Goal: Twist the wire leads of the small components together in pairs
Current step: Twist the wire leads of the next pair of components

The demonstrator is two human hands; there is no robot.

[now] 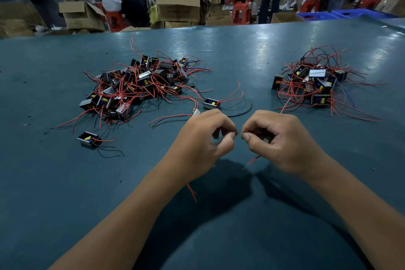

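Workshop bkgd: people seated and standing at far benches, red stools [241, 12], open cardboard boxes [178, 4] on the floor, contents not visible from here; blue crates [315, 16] at right behind the table edge, insides can't be made out

Head view: teal table [65, 182] fills most of the frame. Left pile of components [140, 81], small black blocks w/ yellow parts and red + black leads, tangled in a loose heap. Right pile of components [313, 82], smaller heap, same kind, leads splayed outward. 1 loose component [88, 139] lies alone near the left pile, closer to the camera. Another single component [211, 103] sits just beyond the hands, red leads curving up to the right

Left hand [203, 138] and right hand [278, 140] are raised mid-frame, knuckles up, fingertips nearly meeting. Both pinch thin wire ends between thumb and forefinger, fingers curled. Red lead [254, 159] pokes out below the right hand; another red wire [191, 193] hangs under the left wrist. A component [196, 112] peeks out just behind the left hand's knuckles, w/ red and black leads trailing left over the table; can't tell if the hand grips it
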